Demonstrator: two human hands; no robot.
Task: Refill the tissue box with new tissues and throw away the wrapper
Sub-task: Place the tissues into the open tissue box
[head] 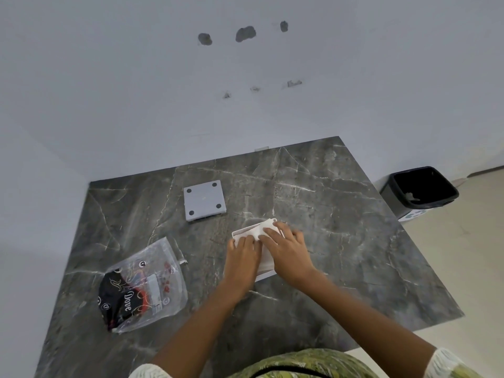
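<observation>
A dark grey marble-patterned tabletop (313,192) fills the lower centre of the frame, with a black-lined square waste bin (421,190) standing on the floor off its corner at the right edge. In the lower left lies the crumpled clear plastic wrapper with black and red print (141,287), empty and well apart from the work. Above centre left sits the grey square base plate with four dark pads (205,199), face up and separate from the box. Just right of centre, the white tissue box (246,231) lies open with the stack of white tissues (260,230) in it. The left hand (242,257) and the right hand (286,251) lie flat side by side on the stack, fingers spread and pressing down, gripping nothing. From here the tissues could bunch or spring up above the rim if pressed unevenly, so the plate would not seat; the light wrapper could also slide off the table if brushed.
</observation>
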